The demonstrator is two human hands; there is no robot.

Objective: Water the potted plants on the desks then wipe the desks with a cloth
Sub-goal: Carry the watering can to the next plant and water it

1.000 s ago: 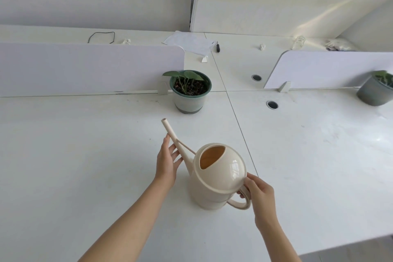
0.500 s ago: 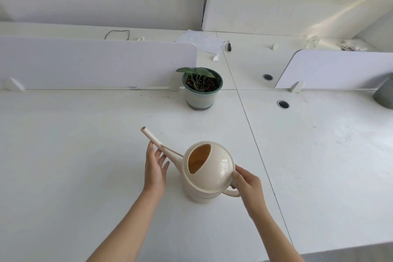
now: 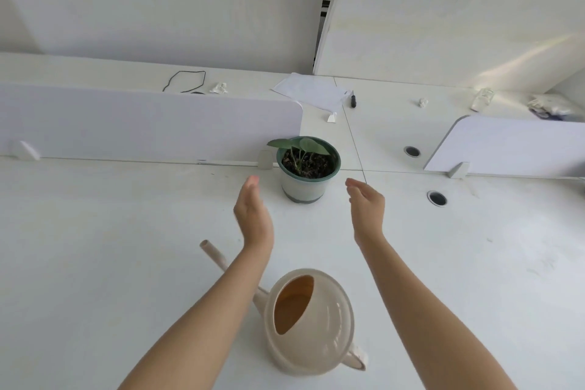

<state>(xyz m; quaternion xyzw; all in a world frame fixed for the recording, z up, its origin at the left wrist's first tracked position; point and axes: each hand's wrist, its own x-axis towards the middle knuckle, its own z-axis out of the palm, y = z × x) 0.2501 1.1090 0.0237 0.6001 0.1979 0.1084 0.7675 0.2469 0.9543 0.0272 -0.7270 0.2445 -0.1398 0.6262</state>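
The can (image 3: 308, 320) is smooth, glossy cream plastic: a round, domed body with a teardrop filling hole cut into its top, amber-looking inside. It stands upright on the matte white table (image 3: 95, 263), close to the person, between the 2 bare forearms. Its long axis runs from the loop handle (image 3: 354, 361) at lower right to the thin, straight tube of a spout (image 3: 210, 252) at upper left. The spout points up and to the left, and its middle is hidden behind the left forearm.

Both hands are raised beyond the can, clear of it, and hold nothing. The left hand (image 3: 253, 212) is edge-on, its fingers (image 3: 251, 187) straight and pressed together. The right hand (image 3: 367, 206) faces it, its fingers (image 3: 353, 184) loosely curved and close together. The 2 palms face each other.

The pot (image 3: 304, 182) sits just beyond and between the fingertips, touching neither hand. It is a round, tapered pot with a dark green rim, pale wall and grey foot, holding dark crumbly soil and a small plant (image 3: 304, 146) with flat round leaves. It stands just beside the rounded corner of a smooth white divider (image 3: 142, 123). A second divider (image 3: 512, 146) stands to the right. A round grommet (image 3: 437, 198) is set in the table near the right hand. Behind the dividers lie a paper sheet (image 3: 311, 92), a dark pen (image 3: 353, 101) and a thin black cord loop (image 3: 183, 81).
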